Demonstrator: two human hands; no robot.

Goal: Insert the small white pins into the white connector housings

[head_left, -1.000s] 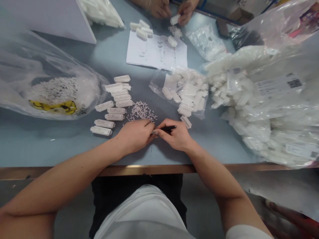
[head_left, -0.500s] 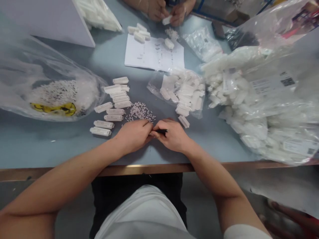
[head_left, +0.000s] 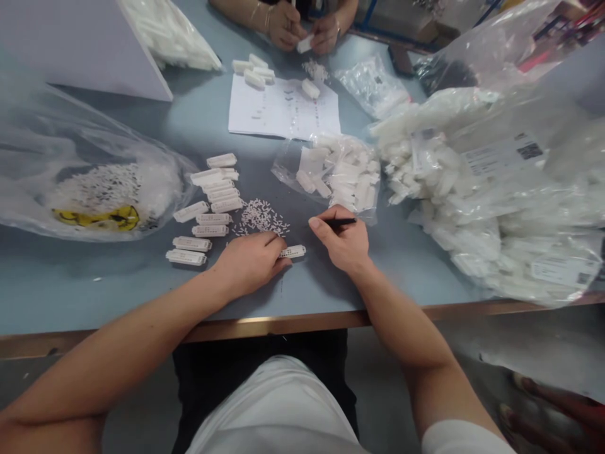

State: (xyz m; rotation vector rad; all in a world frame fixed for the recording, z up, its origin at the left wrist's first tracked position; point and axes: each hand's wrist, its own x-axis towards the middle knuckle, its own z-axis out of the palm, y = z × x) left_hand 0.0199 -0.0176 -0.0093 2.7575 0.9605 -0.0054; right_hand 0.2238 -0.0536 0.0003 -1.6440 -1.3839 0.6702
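The right hand pinches a thin black tool between thumb and fingers, while the left hand lies half curled, holding nothing that shows, just beside one white plastic block on the desk. Eleven other blocks (a close count, since some overlap) lie in loose rows to the left, near one heap of tiny pins. One nearby clear bag stays packed with many more blocks.
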